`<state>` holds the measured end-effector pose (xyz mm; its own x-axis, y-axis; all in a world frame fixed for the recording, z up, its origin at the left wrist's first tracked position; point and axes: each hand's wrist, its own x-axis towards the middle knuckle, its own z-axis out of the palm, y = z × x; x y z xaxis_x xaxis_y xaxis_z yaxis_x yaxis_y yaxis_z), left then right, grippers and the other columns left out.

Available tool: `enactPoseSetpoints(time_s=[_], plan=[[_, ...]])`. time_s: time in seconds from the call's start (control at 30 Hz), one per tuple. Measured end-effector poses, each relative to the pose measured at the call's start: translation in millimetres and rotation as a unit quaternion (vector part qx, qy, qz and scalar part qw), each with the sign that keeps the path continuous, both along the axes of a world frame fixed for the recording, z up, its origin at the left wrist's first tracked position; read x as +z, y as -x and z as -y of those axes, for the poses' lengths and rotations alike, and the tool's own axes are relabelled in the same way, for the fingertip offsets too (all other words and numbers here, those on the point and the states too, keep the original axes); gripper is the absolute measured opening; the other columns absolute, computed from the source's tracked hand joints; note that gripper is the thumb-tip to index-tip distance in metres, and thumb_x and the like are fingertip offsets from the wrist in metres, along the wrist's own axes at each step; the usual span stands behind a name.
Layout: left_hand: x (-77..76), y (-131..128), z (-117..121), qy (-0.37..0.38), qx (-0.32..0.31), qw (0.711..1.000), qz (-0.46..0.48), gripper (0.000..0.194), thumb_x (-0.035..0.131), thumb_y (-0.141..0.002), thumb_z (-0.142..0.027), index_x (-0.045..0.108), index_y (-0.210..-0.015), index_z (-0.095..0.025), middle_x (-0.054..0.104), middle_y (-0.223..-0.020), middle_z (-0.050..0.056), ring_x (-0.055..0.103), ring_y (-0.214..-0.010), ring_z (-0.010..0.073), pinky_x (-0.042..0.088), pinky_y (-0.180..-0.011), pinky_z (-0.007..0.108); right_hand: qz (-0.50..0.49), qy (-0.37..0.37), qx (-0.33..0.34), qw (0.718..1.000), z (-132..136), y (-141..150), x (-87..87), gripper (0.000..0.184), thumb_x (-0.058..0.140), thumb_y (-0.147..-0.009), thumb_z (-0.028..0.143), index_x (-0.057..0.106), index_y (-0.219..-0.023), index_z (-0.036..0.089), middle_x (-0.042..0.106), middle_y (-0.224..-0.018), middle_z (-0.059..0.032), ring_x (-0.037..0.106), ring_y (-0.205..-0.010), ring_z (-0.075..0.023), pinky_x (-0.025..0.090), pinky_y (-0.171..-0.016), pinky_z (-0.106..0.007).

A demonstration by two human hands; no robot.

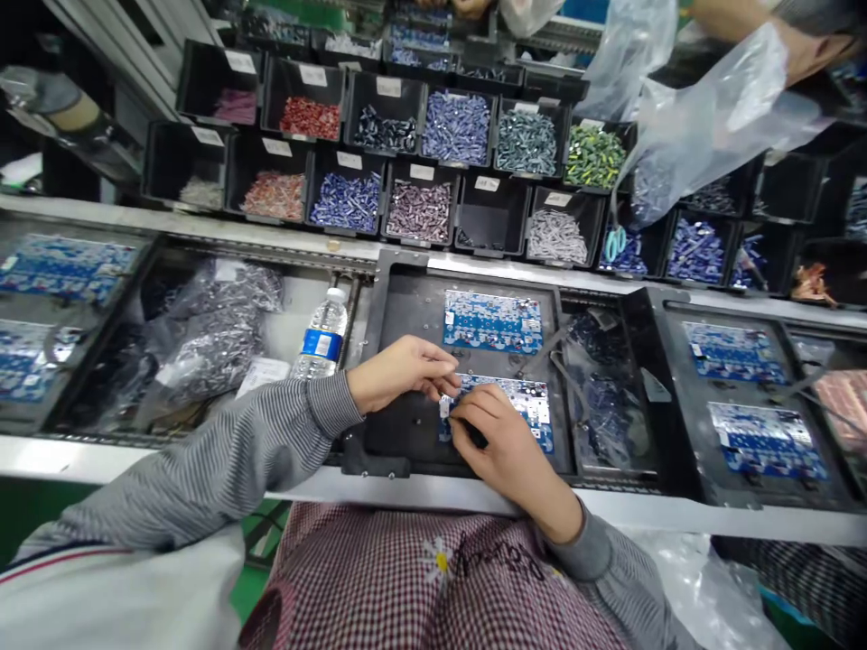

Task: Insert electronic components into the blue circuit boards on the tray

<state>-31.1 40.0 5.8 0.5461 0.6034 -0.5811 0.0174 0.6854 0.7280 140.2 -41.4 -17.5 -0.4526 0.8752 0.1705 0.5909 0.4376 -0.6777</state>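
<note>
1. Holds the left hand (406, 372) just over the left end of the near circuit board (535, 406), fingers loosely bent and gathered close; cannot tell of any part between the fingertips.
2. Curls the right hand (498, 438) over the left and middle of the same board, thumb and forefinger drawn toward each other; cannot tell whether pinching, with fingertips partly hidden.
3. Keeps the near circuit board flat in a black carrier tray (406, 316), toward the near right corner, partly covered by the right hand.
4. Has the far circuit board (493, 320) in the same tray, beyond the near one and apart from it, also blue, in full view.
5. Left of the tray: a water bottle (323, 336) with a blue label; farther left, clear plastic bags (223, 334), then blue boards (68, 266) in another tray.
6. Right of the tray: a second carrier tray (694, 406) with two blue boards, one near, one far.
7. Across the far side: labelled component bins (491, 212) in rows, mostly with small coloured parts.
8. Far right: teal-handled scissors (615, 244), a translucent plastic bag (718, 108) and a co-worker's arm (738, 27).
</note>
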Motion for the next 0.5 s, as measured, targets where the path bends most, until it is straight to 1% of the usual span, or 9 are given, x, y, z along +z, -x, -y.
enactPoseSetpoints(time_s=[0.03, 0.1, 0.17, 0.2, 0.3, 0.37, 0.5], plan=[[-0.2, 1.1, 0.0, -0.002, -0.01, 1.0, 0.0, 0.012, 0.062, -0.08, -0.016, 0.068, -0.084, -0.006, 0.067, -0.078, 0.01, 0.061, -0.069, 0.0134, 0.044, -0.058, 0.024, 0.002, 0.002, 0.0, 1.0, -0.4, 0.4, -0.3, 0.016, 0.049, -0.084, 0.009, 0.06, -0.085, 0.02, 0.06, -0.082, -0.0058, 0.051, -0.086, -0.0206, 0.048, -0.079, -0.038], [-0.3, 1.8, 0.4, -0.024, -0.023, 0.999, -0.009, 0.012, 0.065, -0.078, -0.018, 0.07, -0.078, -0.007, 0.064, -0.068, 0.006, 0.055, -0.061, 0.0102, 0.04, -0.054, 0.021, 0.006, 0.004, 0.001, 1.0, -0.8, 0.3, 0.2, 0.015, 0.049, -0.084, 0.008, 0.059, -0.084, 0.02, 0.059, -0.081, -0.0057, 0.05, -0.086, -0.0206, 0.047, -0.079, -0.038], [-0.5, 1.3, 0.9, -0.049, -0.022, 0.998, -0.017, 0.011, 0.067, -0.076, -0.017, 0.072, -0.079, -0.008, 0.059, -0.06, 0.002, 0.046, -0.053, 0.0066, 0.034, -0.049, 0.02, 0.01, 0.003, 0.002, 1.0, -0.8, -0.2, 0.7, 0.014, 0.049, -0.084, 0.009, 0.059, -0.084, 0.019, 0.059, -0.081, -0.0058, 0.05, -0.086, -0.0207, 0.047, -0.08, -0.038], [-0.7, 1.0, 1.1, -0.054, -0.015, 0.998, -0.02, 0.011, 0.067, -0.077, -0.016, 0.072, -0.081, -0.008, 0.058, -0.06, 0.001, 0.044, -0.052, 0.0059, 0.032, -0.048, 0.02, 0.011, 0.002, 0.003, 1.0, -0.7, -0.3, 0.8, 0.014, 0.049, -0.084, 0.009, 0.059, -0.084, 0.019, 0.059, -0.081, -0.0058, 0.05, -0.086, -0.0207, 0.047, -0.08, -0.039], [-1.9, 0.4, 1.6, -0.042, 0.003, 0.999, -0.019, 0.014, 0.062, -0.079, -0.013, 0.072, -0.087, -0.009, 0.063, -0.071, 0.005, 0.047, -0.057, 0.007, 0.033, -0.051, 0.021, 0.013, 0.002, 0.01, 1.0, -0.6, -0.5, 0.5, 0.014, 0.049, -0.085, 0.01, 0.059, -0.085, 0.02, 0.059, -0.081, -0.0058, 0.05, -0.086, -0.0208, 0.047, -0.079, -0.039], [-3.2, 0.4, 1.8, -0.033, 0.002, 0.999, -0.018, 0.014, 0.062, -0.078, -0.011, 0.072, -0.087, -0.008, 0.065, -0.076, 0.007, 0.049, -0.059, 0.0083, 0.035, -0.052, 0.021, 0.013, 0.002, 0.013, 1.0, -1.3, -0.4, 0.6, 0.014, 0.049, -0.085, 0.01, 0.06, -0.084, 0.02, 0.059, -0.08, -0.0056, 0.05, -0.085, -0.0208, 0.048, -0.078, -0.038], [-5.6, 0.5, 1.9, -0.03, -0.003, 0.999, -0.017, 0.013, 0.062, -0.078, -0.011, 0.071, -0.086, -0.008, 0.065, -0.076, 0.007, 0.05, -0.061, 0.0093, 0.035, -0.052, 0.022, 0.022, -0.007, 0.02, 1.0, -3.3, 0.1, 2.0, 0.014, 0.049, -0.086, 0.012, 0.061, -0.086, 0.018, 0.06, -0.081, -0.0066, 0.051, -0.086, -0.021, 0.048, -0.079, -0.039]])
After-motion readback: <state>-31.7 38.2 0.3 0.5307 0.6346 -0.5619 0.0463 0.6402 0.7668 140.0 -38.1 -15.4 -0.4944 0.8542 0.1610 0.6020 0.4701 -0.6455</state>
